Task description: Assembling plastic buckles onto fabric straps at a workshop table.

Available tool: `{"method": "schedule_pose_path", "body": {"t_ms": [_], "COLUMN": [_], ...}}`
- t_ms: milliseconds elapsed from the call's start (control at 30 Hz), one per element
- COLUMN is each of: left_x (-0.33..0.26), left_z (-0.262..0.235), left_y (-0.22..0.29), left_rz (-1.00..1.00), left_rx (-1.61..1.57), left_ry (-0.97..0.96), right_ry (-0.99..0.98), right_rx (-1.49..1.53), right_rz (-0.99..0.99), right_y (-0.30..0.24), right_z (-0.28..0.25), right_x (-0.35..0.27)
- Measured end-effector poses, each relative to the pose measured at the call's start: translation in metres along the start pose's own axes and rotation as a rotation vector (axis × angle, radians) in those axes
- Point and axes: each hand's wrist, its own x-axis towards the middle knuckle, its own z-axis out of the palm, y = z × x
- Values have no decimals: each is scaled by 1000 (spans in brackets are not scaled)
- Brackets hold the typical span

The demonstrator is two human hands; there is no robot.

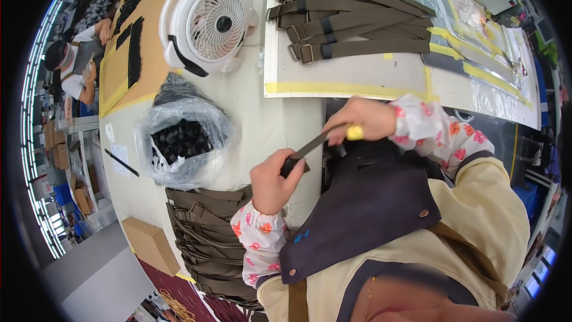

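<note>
the narrow webbing strap (314,145) looks like matt woven cloth, as do the piled olive straps (363,24), whose buckles (306,54) are metal with a dull bronze sheen. the fan (205,27) is smooth plastic, lightly glossy. thin clear plastic makes up the crinkled, shiny bag (221,146). the box (150,245) is matt cardboard. the apron (363,209) is smooth-looking dark cloth with shiny metal rivets (424,213); the floral sleeve covers (262,241) are wrinkled, thin cloth. the tabletop (256,125) is smooth, faintly glossy.

We've got a chunky, round-grilled white plastic fan (206,27) on our pale table (256,122), plus a slim black stick (121,163) lying across white paper (120,151) and a brown cardboard box (150,245) near the left edge.
</note>
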Motion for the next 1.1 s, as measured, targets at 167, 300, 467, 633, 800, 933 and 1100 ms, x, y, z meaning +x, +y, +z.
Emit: {"method": "schedule_pose_path", "body": {"t_ms": [167, 300, 467, 633, 800, 933, 1100], "left_x": [73, 140, 165, 116, 55, 13, -2], "left_z": [7, 48, 110, 75, 43, 9, -68], "left_y": [-8, -16, -33, -40, -77, -140, -214], "left_rz": [404, 563, 516, 302, 127, -23, -401], "left_rx": [470, 594, 498, 490, 385, 397, 558], "left_ry": [84, 304, 361, 217, 391, 634, 758], "right_ry": [347, 551, 597, 421, 615, 609, 553], "right_rx": [-509, -781, -1365, -1501, -1463, -1198, -1337], "right_rz": [-2, 73, 213, 455, 521, 158, 160], "right_y": [22, 34, 99, 104, 87, 70, 128], "right_z": [-105, -156, -184, -146, -110, -70, -86], "right_x": [-74, -115, -150, -144, -126, -88, -58]}}
